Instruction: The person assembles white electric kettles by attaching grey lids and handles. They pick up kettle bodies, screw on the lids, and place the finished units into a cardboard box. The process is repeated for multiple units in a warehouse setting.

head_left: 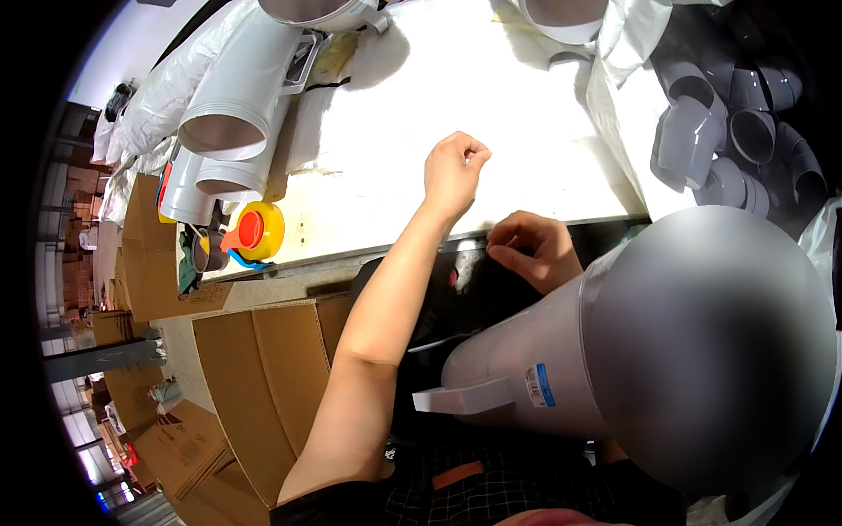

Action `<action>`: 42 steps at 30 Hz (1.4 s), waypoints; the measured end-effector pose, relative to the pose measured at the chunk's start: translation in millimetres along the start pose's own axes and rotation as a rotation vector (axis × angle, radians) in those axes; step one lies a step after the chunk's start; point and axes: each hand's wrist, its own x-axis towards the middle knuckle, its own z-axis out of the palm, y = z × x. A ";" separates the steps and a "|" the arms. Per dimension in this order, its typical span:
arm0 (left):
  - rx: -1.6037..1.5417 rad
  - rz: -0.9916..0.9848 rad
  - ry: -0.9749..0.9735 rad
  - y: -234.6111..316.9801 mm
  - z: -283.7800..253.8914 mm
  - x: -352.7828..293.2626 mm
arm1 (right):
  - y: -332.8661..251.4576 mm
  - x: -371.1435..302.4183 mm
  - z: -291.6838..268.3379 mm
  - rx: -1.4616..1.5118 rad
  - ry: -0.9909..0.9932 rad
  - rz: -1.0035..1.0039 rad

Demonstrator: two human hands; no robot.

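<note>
My left hand (456, 175) is over the brightly lit white worktop, its thumb and fingers pinched together. Whatever it may hold is too small to make out. By the table's near edge, my right hand (535, 245) has loosely curved fingers, with the thumb apart and nothing visible between them. A large grey plastic tube-shaped piece (517, 359) lies across my lap, its wide end toward the right and very close to view. It has a handle-like side arm (465, 397) and a blue and white label (540, 386). My right forearm is partly hidden behind it.
Large grey tubes (241, 83) lie at the table's left, near a yellow roll (274, 230) with a red-orange piece (250, 230). Grey plastic elbows (688, 140) are heaped at the right beside white sheeting (614, 114). An open cardboard box (254, 377) stands left of me.
</note>
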 end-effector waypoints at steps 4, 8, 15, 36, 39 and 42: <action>-0.128 -0.054 -0.011 -0.9 -5.3 2.9 | 8.8 12.2 -11.0 -0.217 0.131 -0.118; 0.172 0.203 0.163 1.0 6.2 -6.4 | 1.1 24.8 -12.9 -0.313 0.204 -0.215; -0.116 0.069 -0.033 -4.9 -7.3 8.1 | 26.8 57.3 -24.9 -0.939 0.144 -0.454; -0.311 0.012 -0.345 125.8 -54.7 -120.8 | -40.7 -39.7 -19.5 0.592 0.430 -0.015; -1.126 -0.085 -0.483 126.6 -70.1 -121.0 | -24.4 -64.1 -59.3 0.673 0.547 -0.099; -0.897 0.049 -0.816 162.4 -117.5 -126.2 | 17.0 -91.2 -171.9 1.381 0.560 -0.133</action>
